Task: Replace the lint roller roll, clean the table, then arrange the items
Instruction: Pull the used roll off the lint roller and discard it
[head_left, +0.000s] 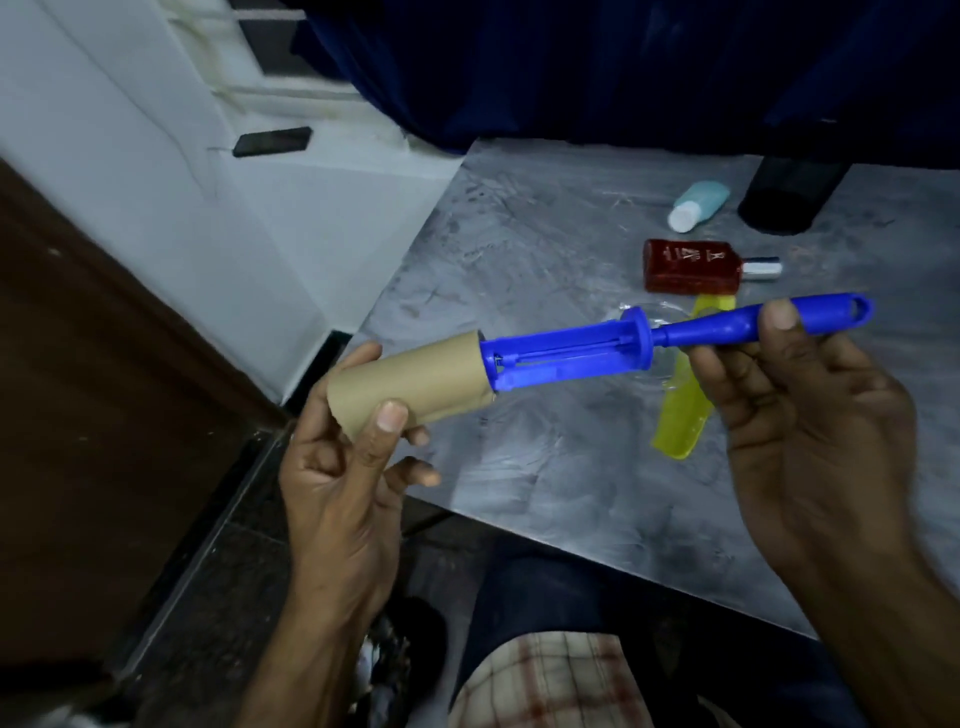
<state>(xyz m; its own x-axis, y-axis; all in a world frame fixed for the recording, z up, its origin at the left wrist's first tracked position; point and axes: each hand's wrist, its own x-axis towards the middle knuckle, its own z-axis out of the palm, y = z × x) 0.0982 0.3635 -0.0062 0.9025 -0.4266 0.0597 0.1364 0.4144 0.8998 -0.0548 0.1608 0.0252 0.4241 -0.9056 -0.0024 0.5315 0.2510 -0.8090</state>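
Note:
I hold a blue lint roller (613, 347) level over the left part of the grey table (545, 467). My right hand (810, 431) grips its handle near the ring end. A bare tan cardboard roll (415, 382) sits only on the tip of the roller's blue spindle, most of the spindle showing. My left hand (348, 467) is closed around that roll, thumb on top.
On the table behind the roller lie a red bottle with a silver cap (696, 266), a small teal bottle with a white cap (698, 205), a yellow comb (680, 415) and clear plastic wrap (644, 317). A black cylinder (784, 200) stands at the back. Dark blue curtain behind.

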